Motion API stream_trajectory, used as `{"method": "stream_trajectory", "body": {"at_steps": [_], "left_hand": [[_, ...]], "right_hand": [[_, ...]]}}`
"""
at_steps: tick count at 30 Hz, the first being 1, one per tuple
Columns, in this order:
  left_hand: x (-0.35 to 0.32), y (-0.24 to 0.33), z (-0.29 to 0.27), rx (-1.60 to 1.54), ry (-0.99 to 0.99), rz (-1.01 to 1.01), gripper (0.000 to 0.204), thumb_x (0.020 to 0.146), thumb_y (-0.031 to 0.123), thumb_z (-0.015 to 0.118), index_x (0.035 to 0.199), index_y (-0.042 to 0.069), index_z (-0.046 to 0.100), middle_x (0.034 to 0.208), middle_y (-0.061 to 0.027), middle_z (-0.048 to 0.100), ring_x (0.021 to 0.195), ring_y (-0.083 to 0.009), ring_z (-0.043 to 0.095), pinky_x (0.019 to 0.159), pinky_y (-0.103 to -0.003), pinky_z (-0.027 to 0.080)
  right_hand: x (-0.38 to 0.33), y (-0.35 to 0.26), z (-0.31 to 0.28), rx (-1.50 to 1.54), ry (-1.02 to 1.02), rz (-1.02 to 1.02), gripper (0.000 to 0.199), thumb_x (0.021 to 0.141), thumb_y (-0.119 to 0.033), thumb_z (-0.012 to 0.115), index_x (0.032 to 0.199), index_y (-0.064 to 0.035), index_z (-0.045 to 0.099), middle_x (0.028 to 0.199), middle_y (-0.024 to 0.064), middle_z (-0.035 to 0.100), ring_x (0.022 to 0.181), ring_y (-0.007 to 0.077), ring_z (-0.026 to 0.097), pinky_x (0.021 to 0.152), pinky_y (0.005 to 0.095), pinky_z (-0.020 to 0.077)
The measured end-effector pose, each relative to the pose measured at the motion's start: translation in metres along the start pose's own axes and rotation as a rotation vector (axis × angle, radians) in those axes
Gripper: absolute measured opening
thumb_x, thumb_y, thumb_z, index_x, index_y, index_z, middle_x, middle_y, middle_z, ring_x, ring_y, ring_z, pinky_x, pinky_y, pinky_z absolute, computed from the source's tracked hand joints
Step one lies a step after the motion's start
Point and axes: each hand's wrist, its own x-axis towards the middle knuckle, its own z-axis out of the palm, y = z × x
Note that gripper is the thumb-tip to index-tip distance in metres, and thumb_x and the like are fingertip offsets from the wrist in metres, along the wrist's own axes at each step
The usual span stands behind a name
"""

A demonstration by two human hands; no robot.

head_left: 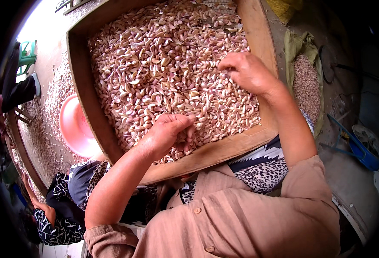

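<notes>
A big wooden-framed sieve tray rests on my lap, filled with several pinkish-white garlic cloves. My left hand lies on the cloves near the tray's front edge, fingers curled down into them with a few cloves under the fingertips. My right hand is at the tray's right side, its fingers bent and pinched in the cloves. Wire mesh shows bare at the tray's far corner.
A pink plastic basin stands left of the tray on ground strewn with garlic skins. Another person's hand shows at lower left. An open sack of cloves lies to the right, with a blue container beyond it.
</notes>
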Motion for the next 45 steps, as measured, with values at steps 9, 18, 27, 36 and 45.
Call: {"method": "stream_trajectory", "body": {"at_steps": [9,18,27,36,45], "left_hand": [[-0.004,0.009,-0.001,0.051,0.053,0.041,0.041,0.105,0.032,0.055,0.071,0.009,0.056,0.064,-0.0033,0.057,0.05,-0.0147,0.058,0.044,-0.027,0.04],[-0.004,0.009,0.001,0.104,0.053,0.048,0.046,0.103,0.036,0.058,0.066,0.01,0.052,0.06,-0.0019,0.052,0.049,-0.012,0.051,0.046,-0.028,0.041],[-0.004,0.013,0.006,0.177,0.076,0.01,0.047,0.104,0.035,0.057,0.065,0.012,0.048,0.059,-0.0011,0.05,0.049,-0.0108,0.045,0.046,-0.028,0.038],[-0.005,0.013,0.004,0.191,0.074,0.028,0.048,0.104,0.036,0.058,0.064,0.011,0.048,0.058,0.0,0.047,0.049,-0.0107,0.045,0.048,-0.028,0.041],[-0.007,0.014,0.004,0.214,0.078,0.049,0.048,0.104,0.037,0.057,0.064,0.012,0.048,0.058,0.0004,0.046,0.049,-0.0109,0.046,0.048,-0.028,0.04]], "right_hand": [[-0.017,-0.054,0.052,-0.211,-0.267,-0.294,0.028,0.082,0.005,0.056,0.106,-0.0097,0.062,0.117,0.0141,0.055,0.112,0.0283,0.053,0.093,0.0432,0.0481],[-0.043,-0.025,-0.005,-0.235,-0.415,0.141,0.023,0.077,-0.003,0.063,0.092,-0.0132,0.078,0.093,0.0116,0.073,0.093,0.0293,0.071,0.086,0.0426,0.0566],[-0.033,0.005,-0.022,-0.141,0.128,0.166,0.033,0.078,0.003,0.057,0.11,0.0006,0.065,0.112,0.0231,0.066,0.104,0.0419,0.065,0.093,0.0463,0.0513],[-0.014,0.014,-0.006,-0.199,0.438,0.007,0.031,0.081,0.012,0.049,0.11,0.005,0.058,0.119,0.0269,0.058,0.11,0.0448,0.06,0.099,0.0487,0.0497],[-0.012,0.01,-0.006,-0.143,0.141,0.146,0.026,0.083,0.006,0.055,0.106,0.0001,0.065,0.108,0.0198,0.065,0.097,0.0411,0.066,0.092,0.0474,0.0537]]}}
